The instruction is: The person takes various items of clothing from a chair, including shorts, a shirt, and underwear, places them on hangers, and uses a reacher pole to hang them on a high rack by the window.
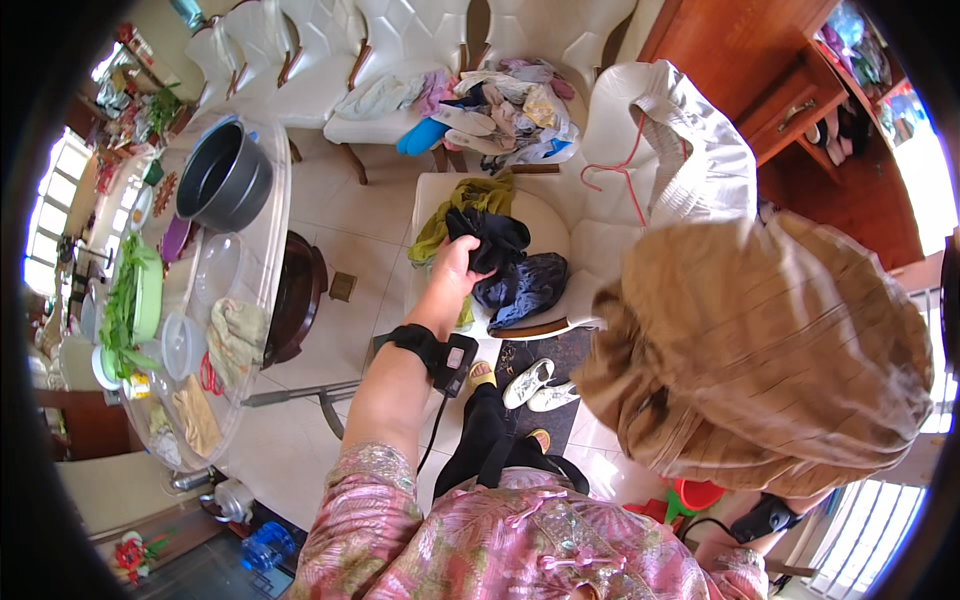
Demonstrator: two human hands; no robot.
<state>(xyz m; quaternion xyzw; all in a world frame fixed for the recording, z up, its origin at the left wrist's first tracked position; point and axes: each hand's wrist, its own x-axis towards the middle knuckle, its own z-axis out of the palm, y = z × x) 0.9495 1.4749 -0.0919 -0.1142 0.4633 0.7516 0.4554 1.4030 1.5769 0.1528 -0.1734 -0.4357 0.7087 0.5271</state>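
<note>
My left hand [452, 262] grips a bundle of black cloth [491, 234] over the seat of a white upholstered chair [553, 214]. Behind the bundle lies an olive-green cloth [480, 193], and a crumpled dark blue cloth [536, 289] rests beside it. A large brown garment [757, 352], partly blurred, hangs in the air on the right, close to the camera. My right forearm rises behind its lower edge, and the garment hides my right hand.
Heaped clothes [517, 112] cover another white chair. A red hanger [621, 169] sits beside a white garment [709, 154]. Left, a marble-look table [279, 195] carries a black pot [232, 184], plastic bowls and leafy greens. White sneakers [529, 384] stand near my feet.
</note>
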